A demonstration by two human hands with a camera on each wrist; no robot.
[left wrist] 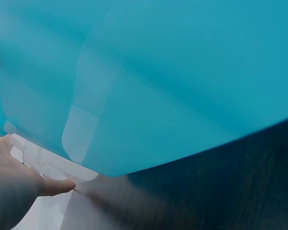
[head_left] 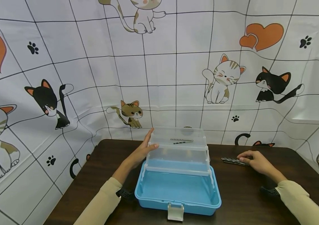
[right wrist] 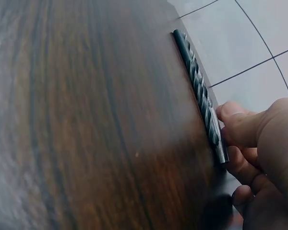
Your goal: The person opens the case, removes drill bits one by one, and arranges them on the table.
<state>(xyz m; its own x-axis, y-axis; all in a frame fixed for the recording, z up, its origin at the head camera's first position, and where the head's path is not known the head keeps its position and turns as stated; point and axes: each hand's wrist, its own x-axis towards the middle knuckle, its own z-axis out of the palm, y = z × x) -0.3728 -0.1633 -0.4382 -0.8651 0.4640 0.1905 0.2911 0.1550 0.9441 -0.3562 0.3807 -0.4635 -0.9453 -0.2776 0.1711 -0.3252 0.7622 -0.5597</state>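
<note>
A light blue toolbox stands open on the table, with hinged clear trays raised at its back. My left hand grips the left edge of the upper tray, thumb across its front; the other fingers are partly hidden. Two thin drill bits show in that upper tray. Right of the box, thicker drill bits lie side by side on the table. At their near end, my right hand pinches a drill bit between thumb and fingers; the exact number held is unclear.
The dark wooden table runs under everything, its back edge close to the drill bits. A white cloth printed with cats hangs behind and at both sides. A white latch hangs down at the toolbox's front.
</note>
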